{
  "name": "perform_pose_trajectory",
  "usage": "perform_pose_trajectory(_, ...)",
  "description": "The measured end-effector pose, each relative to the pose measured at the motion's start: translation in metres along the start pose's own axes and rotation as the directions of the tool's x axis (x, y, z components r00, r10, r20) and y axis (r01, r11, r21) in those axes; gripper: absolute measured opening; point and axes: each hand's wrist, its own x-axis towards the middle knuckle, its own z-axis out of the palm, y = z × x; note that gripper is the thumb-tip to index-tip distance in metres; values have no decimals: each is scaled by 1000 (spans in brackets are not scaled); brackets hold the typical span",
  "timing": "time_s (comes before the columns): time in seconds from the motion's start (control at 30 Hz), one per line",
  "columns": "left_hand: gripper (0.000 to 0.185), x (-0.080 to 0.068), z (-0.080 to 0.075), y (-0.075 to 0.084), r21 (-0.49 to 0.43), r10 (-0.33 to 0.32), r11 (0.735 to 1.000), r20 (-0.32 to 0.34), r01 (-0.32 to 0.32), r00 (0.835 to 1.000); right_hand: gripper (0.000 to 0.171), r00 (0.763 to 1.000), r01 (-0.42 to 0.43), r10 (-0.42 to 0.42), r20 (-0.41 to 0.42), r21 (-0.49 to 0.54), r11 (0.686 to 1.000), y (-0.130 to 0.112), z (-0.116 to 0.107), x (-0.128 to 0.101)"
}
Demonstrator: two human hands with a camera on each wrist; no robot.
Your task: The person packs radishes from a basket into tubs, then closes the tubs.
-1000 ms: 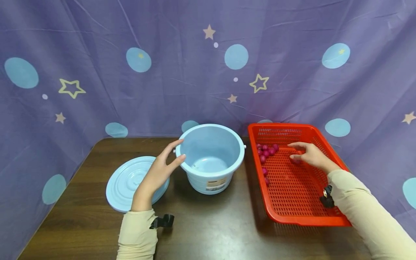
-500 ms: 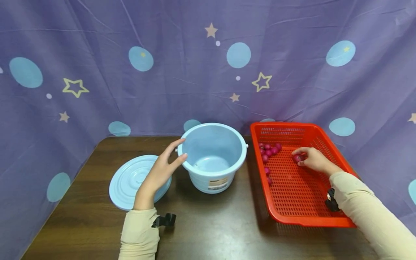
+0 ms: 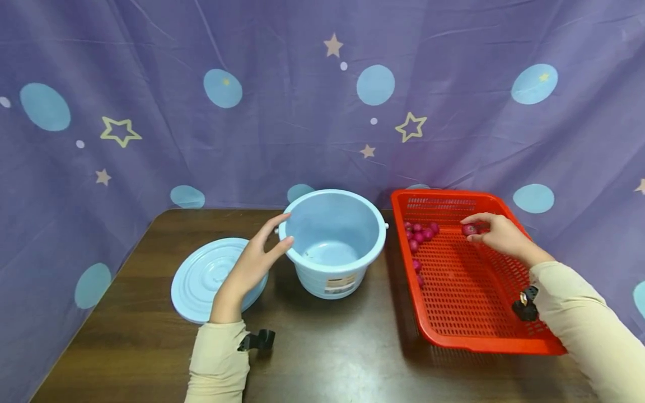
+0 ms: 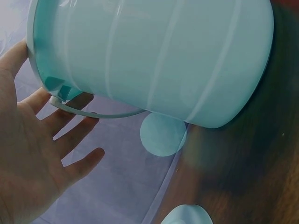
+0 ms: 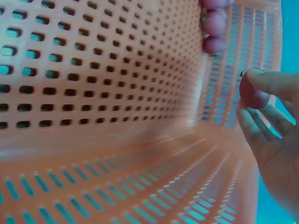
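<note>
"Head view first: what is held, and by which hand?"

"One purple-red ball (image 3: 470, 230) is held by the right hand (image 3: 504, 238), pinched between thumb and fingertips. The grip is narrow, set to the ball's own width."

"And where is that ball to be found?"

"Inside the outline of the red basket (image 3: 496, 342), toward its far end. It seems to be lifted off the perforated floor, but the gap cannot be judged."

"Is a long axis to be reckoned with?"

"Hardly. A nearly round shape is shown in the right wrist view, with a small dark tip seen beside a fingertip."

"Which relation counts most, then?"

"Probably the sideways one. The blue bucket (image 3: 308, 280) is placed well to the left of the pinch, mouth upward, and the loose balls (image 3: 414, 246) and the basket's left wall are set between. The ball is reached by the right hand alone."

"What of the left hand (image 3: 252, 263)?"

"It is spread wide at the bucket's left rim, which appears to be lightly touched; nothing is gripped. By that arm the flat lid (image 3: 209, 274) is partly hidden, laid on the table (image 3: 322, 347) left of the bucket."
</note>
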Motion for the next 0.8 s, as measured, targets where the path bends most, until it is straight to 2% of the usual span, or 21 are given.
perform_pose_trajectory(0.2, 55, 2, 0, 0, -10, -2, 1000, -4, 2, 1000, 39, 999, 35, -35, -16, 15, 999, -24, -10, -1)
perform_pose_trajectory(0.47, 56, 2, -1, 2, -22, -7, 1000, 11, 7, 1000, 38, 991, 103, -102, -81, 6, 995, -50, -23, -2)
perform_pose_trajectory(0.8, 57, -1, 0, -1, -14, -13, 1000, -1, 13, 1000, 37, 983, 141, -133, -126, 52, 989, -75, -24, -5)
